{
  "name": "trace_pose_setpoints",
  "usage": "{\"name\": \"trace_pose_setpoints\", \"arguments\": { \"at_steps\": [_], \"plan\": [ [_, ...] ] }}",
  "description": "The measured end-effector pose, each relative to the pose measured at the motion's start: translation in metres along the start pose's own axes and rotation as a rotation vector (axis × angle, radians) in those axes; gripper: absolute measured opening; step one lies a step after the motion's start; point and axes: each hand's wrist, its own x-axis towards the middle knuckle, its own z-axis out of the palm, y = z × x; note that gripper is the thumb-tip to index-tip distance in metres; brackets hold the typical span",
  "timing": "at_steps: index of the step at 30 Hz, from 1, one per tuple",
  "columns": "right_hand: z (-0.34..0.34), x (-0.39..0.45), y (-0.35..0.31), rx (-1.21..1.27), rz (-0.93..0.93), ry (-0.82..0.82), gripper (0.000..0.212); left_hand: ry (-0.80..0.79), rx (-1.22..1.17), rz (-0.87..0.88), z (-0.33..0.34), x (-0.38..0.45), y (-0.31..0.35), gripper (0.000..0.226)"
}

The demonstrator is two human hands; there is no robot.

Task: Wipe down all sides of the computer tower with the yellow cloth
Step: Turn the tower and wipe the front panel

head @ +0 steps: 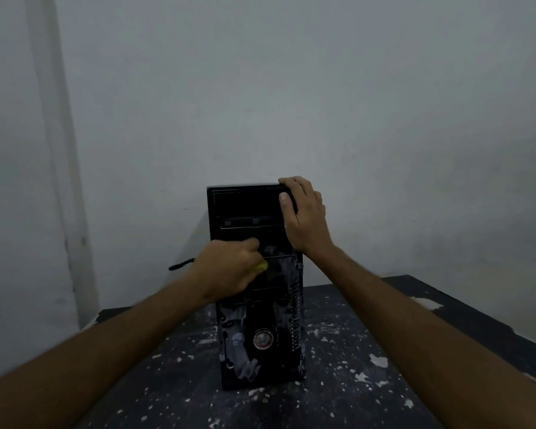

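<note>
Computer tower upright on the speckled table: likely heavy, rigid, with smooth panels. Your right hand grips its top right corner, a sound brace. Your left hand clenches the soft yellow cloth against the front panel.

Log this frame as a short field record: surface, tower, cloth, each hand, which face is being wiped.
surface: dark, paint-flecked table against a pale wall
tower: black tower upright, front toward camera
cloth: yellow cloth, only a corner shows under the hand
left hand: left hand grips the cloth against the front panel
right hand: right hand holds the tower's top right corner
face being wiped: front, mid-height
</note>
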Motion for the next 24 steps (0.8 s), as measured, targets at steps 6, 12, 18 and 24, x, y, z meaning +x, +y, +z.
{"name": "trace_pose_setpoints", "arguments": {
  "at_steps": [6, 12, 18, 24],
  "plan": [
    [0.0, 0.0, 0.0, -0.011, -0.001, 0.0, 0.046, 0.113, -0.051, -0.151, -0.016, 0.013, -0.013, 0.024],
    [-0.002, -0.006, 0.001, -0.091, -0.019, 0.063, 0.039, -0.01, -0.237, -0.3, -0.008, 0.016, 0.002, 0.03],
    [-0.014, -0.041, -0.01, 0.08, -0.151, 0.2, 0.018, 0.154, -0.977, -0.737, -0.014, 0.017, 0.016, 0.015],
    [-0.018, -0.066, -0.023, 0.382, 0.009, -0.225, 0.045, 0.193, -1.504, -0.931, -0.022, 0.022, 0.021, 0.027]
  ]
}}
